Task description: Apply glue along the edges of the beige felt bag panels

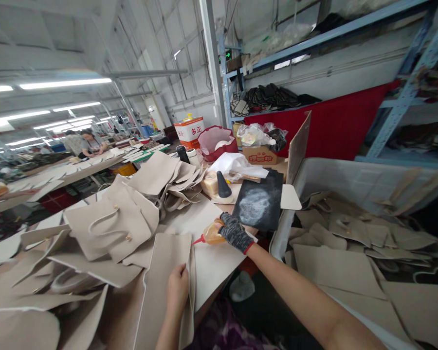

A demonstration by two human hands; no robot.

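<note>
My right hand (234,232), in a grey fingerless glove with a red cuff, grips a squeeze bottle (212,234) of amber liquid that looks like glue. The bottle lies tilted, its red nozzle (198,239) pointing left at the edge of a beige leather panel (164,272). My bare left hand (178,287) rests on that panel near its right edge, fingers curled over or against it; their tips are partly hidden. Under the bottle lies a pale sheet (215,270) on the table. Left of the panel are piled beige bag pieces with handles (113,223).
A black board with white smears (257,201) and a dark cone (224,185) stand beyond my right hand. At right, a grey bin (324,167) holds beige pieces. Behind are a carton (261,156), a red bowl-like container (217,141) and shelving. Another person (93,143) works at a far-left table.
</note>
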